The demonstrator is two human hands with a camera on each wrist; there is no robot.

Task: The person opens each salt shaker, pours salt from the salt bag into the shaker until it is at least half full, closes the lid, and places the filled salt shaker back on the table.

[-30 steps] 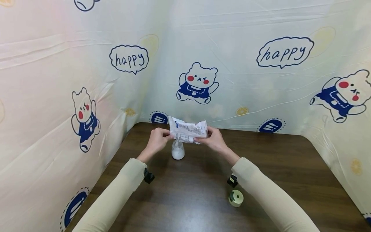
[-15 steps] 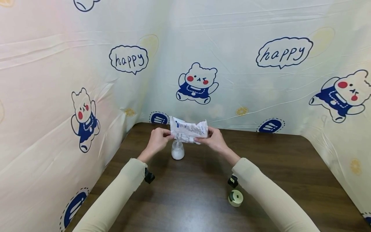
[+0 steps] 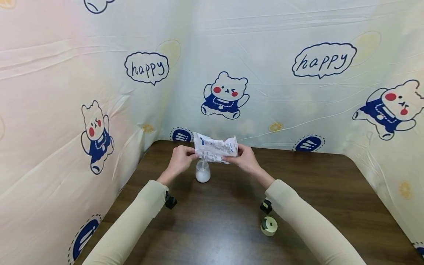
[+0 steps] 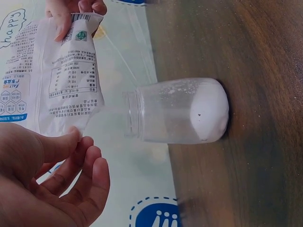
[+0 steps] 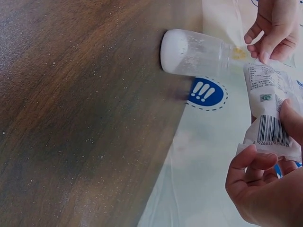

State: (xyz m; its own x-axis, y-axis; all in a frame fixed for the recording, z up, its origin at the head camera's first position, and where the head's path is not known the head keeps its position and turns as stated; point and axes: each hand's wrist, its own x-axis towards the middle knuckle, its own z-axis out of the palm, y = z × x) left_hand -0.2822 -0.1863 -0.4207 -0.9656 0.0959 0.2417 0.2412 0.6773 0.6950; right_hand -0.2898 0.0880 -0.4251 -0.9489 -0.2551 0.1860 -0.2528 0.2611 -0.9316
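Observation:
A white printed bag of salt (image 3: 216,149) is held tilted between both hands, its lower left corner just over a clear jar (image 3: 203,173). Its open corner is pinched by my left hand (image 3: 180,158), thumb against fingers (image 4: 92,163). At the barcode end, my right hand (image 3: 244,159) grips the bag with the thumb on top. The jar stands upright on the table. White salt (image 4: 208,113) covers its bottom, and a faint pale stream shows between the bag's corner and the jar's mouth in the left wrist view.
A pale green round lid (image 3: 269,226) lies on the brown wooden table (image 3: 212,213) near my right forearm. White grains are scattered over the tabletop in the right wrist view. Printed cloth (image 3: 271,99) hangs behind and to the left.
Both hands and the bag hold almost the same place over the jar. The view has drifted very slightly; the jar and lid stay put.

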